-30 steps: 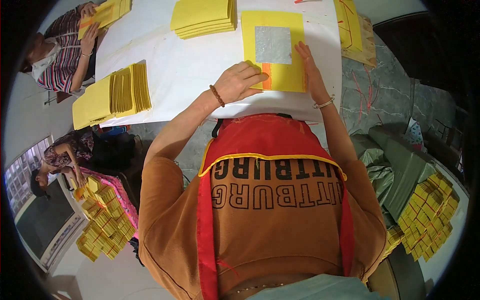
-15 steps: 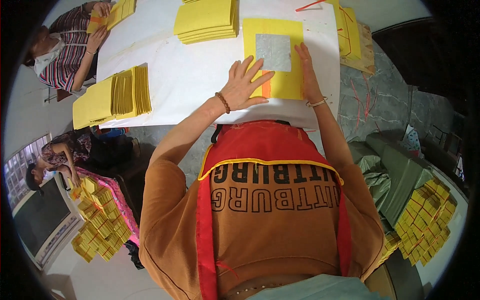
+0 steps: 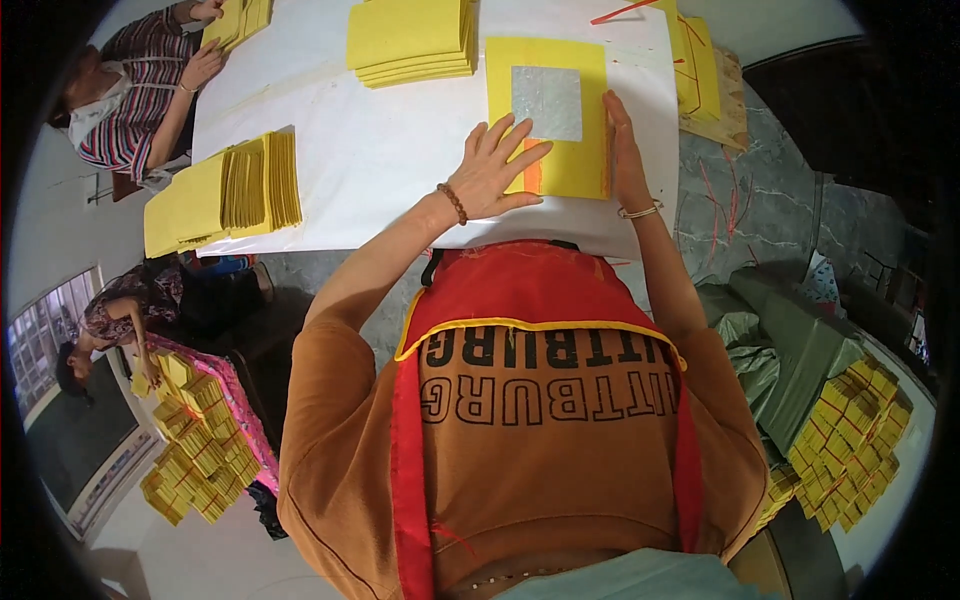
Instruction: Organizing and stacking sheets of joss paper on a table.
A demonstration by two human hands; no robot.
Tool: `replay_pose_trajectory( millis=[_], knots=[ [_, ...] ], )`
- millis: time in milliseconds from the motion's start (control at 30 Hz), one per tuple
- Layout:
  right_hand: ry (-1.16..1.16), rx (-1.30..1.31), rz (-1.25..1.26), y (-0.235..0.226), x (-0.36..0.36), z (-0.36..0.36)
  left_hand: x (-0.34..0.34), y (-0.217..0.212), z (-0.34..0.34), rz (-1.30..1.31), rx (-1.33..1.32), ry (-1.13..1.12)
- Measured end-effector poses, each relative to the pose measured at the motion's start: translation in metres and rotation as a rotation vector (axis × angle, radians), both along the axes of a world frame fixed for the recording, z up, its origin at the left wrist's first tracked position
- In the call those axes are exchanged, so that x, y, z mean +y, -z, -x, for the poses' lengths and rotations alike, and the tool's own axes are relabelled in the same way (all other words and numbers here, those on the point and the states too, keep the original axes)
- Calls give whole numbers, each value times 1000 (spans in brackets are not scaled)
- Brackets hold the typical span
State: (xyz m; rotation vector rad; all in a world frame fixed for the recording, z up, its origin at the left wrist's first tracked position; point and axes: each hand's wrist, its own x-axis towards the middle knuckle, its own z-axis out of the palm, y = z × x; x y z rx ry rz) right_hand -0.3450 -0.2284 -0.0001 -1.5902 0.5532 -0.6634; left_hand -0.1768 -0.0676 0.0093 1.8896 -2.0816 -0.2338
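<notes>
A square yellow paper sheet [image 3: 578, 160] with a silver foil square [image 3: 547, 103] in its middle lies on the white table cover [image 3: 380, 150] in front of me. An orange strip [image 3: 532, 180] shows at its lower left edge. My left hand [image 3: 495, 165], with a bead bracelet on the wrist, lies flat with spread fingers on the sheet's lower left part. My right hand [image 3: 622, 150], with a thin bangle, rests straight along the sheet's right edge. Neither hand grips anything.
A stack of yellow sheets [image 3: 410, 40] lies beyond my left hand, a fanned pile [image 3: 230, 190] at the table's left, another stack [image 3: 700, 65] at its right. A person in a striped shirt [image 3: 130, 90] works far left. Bundled yellow paper [image 3: 850, 440] and green sacks [image 3: 790, 350] lie on the floor.
My left hand has uncurled from the sheet's lower left corner and now lies flat with its fingers spread. My right hand stays along the right edge.
</notes>
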Motion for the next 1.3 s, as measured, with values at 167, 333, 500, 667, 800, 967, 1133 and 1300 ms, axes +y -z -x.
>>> replay_pose_trajectory(
  millis=[167, 333, 500, 667, 800, 967, 1133, 1300],
  knots=[
    [7, 54, 204, 3, 2, 21, 0, -9, 2, 46, -35, -9],
    [-30, 384, 531, 3, 11, 27, 3, -25, -3, 119, 32, 60],
    [-36, 295, 322, 11, 4, 29, -3, -32, -11, 92, 274, 134],
    [-26, 115, 60, 19, -2, 27, -12, -32, -26, -24, 515, 85],
    [16, 78, 67, 17, 0, 22, -15, -31, -29, -97, 514, 51],
    [24, 106, 121, 12, 1, 22, -16, -37, -29, -273, 682, -55],
    [12, 72, 53, 16, -1, 21, -19, -30, -33, -300, 796, -56],
    [7, 84, 79, 18, -1, 22, -24, -30, -39, -435, 878, -75]
  ],
)
